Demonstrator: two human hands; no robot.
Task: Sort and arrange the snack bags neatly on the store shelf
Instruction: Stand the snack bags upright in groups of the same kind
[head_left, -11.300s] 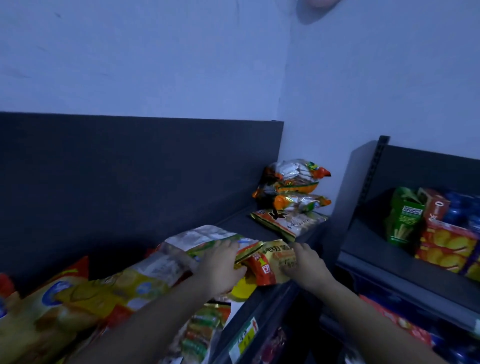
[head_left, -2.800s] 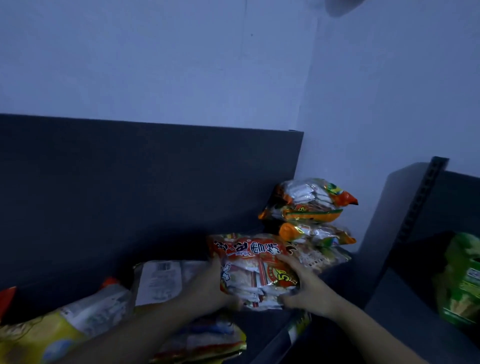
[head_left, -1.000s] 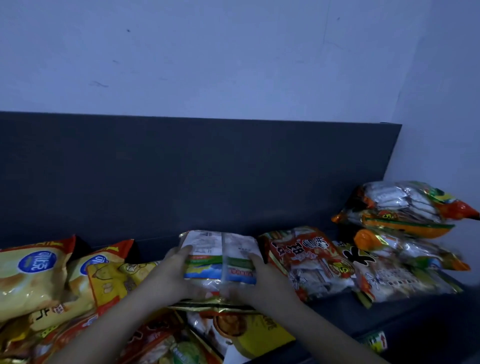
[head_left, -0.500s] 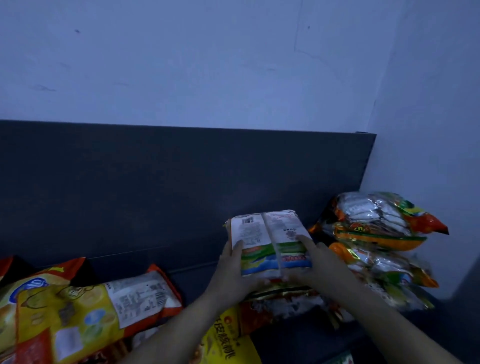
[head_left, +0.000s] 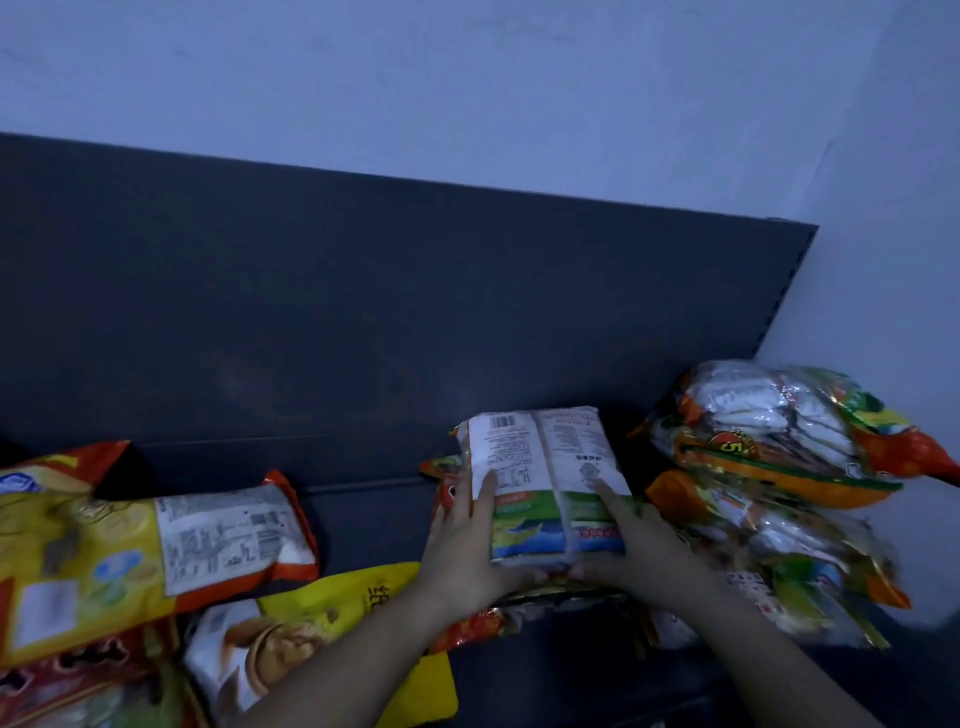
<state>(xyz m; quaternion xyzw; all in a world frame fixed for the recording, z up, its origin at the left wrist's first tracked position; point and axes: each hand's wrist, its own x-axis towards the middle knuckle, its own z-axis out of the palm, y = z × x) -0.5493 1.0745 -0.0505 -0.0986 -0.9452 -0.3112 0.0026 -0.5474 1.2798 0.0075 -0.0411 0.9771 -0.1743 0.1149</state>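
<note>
A white-and-green snack bag (head_left: 545, 480), its printed back panel up, sits near the middle of the dark shelf (head_left: 374, 514) on top of a red-orange bag (head_left: 470, 626) whose edges show beneath it. The left hand (head_left: 462, 556) clasps its left edge, thumb laid on the white panel and fingers tucked under; the right hand (head_left: 636, 553) clasps the right side the same way, thumb on top. At three o'clock from it, just beside, a pile of at least two orange-and-clear bags (head_left: 779, 447) of wrapped pieces rises against the corner of the pale wall (head_left: 467, 78), with more wrappers blurred below. At nine o'clock, across a bare strip of shelf, lies a yellow bag with an orange border (head_left: 156, 545), label side up. At seven o'clock a yellow bag with a walnut picture (head_left: 291, 639) lies partly under the left forearm. The shelf's dark back panel (head_left: 363, 312) stands behind everything at twelve o'clock.
</note>
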